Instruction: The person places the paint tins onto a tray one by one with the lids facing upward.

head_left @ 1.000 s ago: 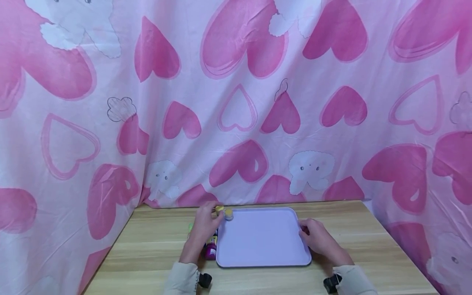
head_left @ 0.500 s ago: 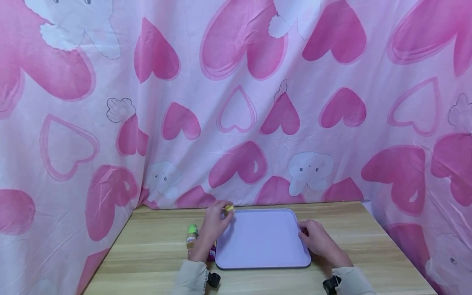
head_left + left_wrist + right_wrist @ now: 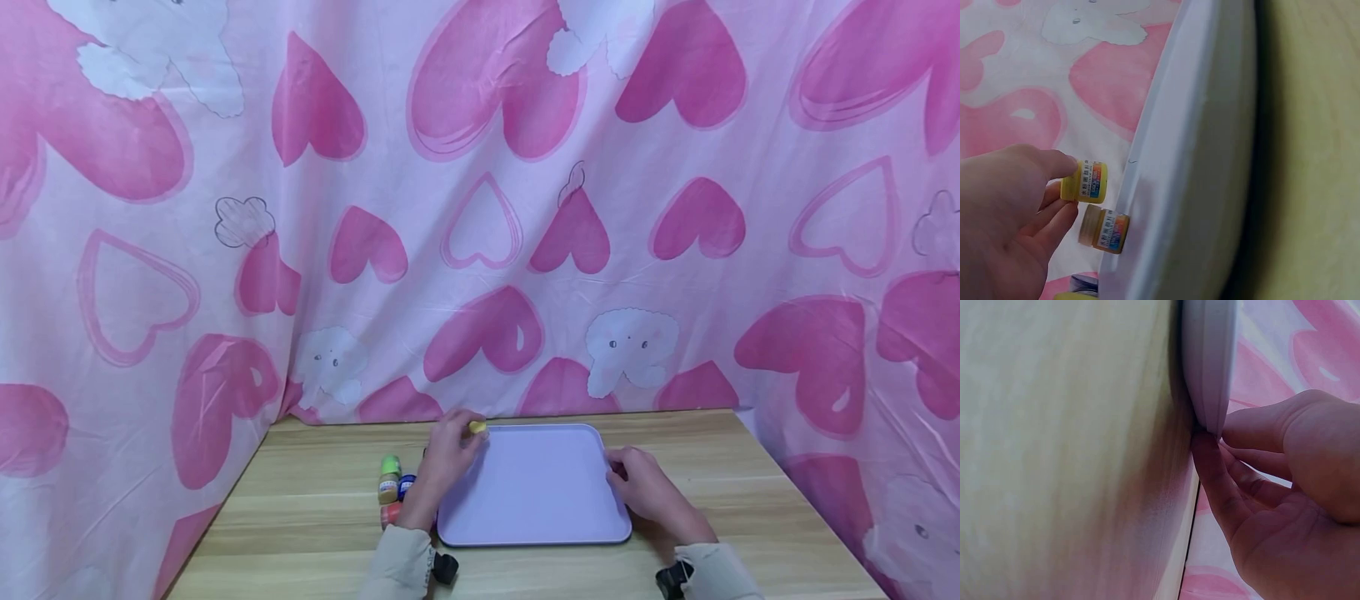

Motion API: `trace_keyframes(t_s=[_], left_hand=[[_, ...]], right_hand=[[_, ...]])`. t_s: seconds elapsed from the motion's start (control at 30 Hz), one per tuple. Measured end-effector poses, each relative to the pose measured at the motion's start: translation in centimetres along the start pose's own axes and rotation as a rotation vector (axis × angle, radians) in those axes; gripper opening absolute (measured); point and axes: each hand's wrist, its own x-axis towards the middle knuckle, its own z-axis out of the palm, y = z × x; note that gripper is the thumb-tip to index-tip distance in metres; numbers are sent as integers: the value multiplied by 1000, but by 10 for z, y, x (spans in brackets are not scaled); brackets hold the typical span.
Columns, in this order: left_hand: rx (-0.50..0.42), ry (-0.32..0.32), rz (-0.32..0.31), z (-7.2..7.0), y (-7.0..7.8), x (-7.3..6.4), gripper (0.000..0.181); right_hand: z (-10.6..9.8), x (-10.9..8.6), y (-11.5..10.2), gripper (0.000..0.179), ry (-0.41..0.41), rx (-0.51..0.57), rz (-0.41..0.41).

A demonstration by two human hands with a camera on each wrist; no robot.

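My left hand (image 3: 448,457) pinches a small yellow paint jar (image 3: 1085,181) between thumb and fingers, over the far left corner of the lilac tray (image 3: 536,487). In the left wrist view, a second paint jar (image 3: 1105,229), ochre with a printed label, stands on the tray just beside the held one. From the head, my hand hides that second jar. My right hand (image 3: 641,479) grips the tray's right rim, with the thumb on one side and a finger tucked under the edge (image 3: 1209,422) in the right wrist view.
Left of the tray, partly behind my left forearm, several paint jars are grouped on the wooden table (image 3: 300,517): a green one (image 3: 391,464), a tan one (image 3: 387,490), a blue one (image 3: 407,484) and an orange-red one (image 3: 390,514). A pink heart-print curtain (image 3: 480,208) hangs behind.
My left hand has moved rightward with the yellow jar, from outside the tray's left edge to over its far left corner, uncovering jars at the left. The right hand stays on the rim.
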Motion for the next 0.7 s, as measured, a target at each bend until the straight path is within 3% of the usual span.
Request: trace_keyframes(t_s=[0.4,0.7], left_hand=[[80,-10,60,7,-6,-4,19],[112,-53,17,5,-4,-4,22]], right_hand=[[1,-1,0,44,-8,-4,13],[0,-1,-1,45,-3,-1,5]])
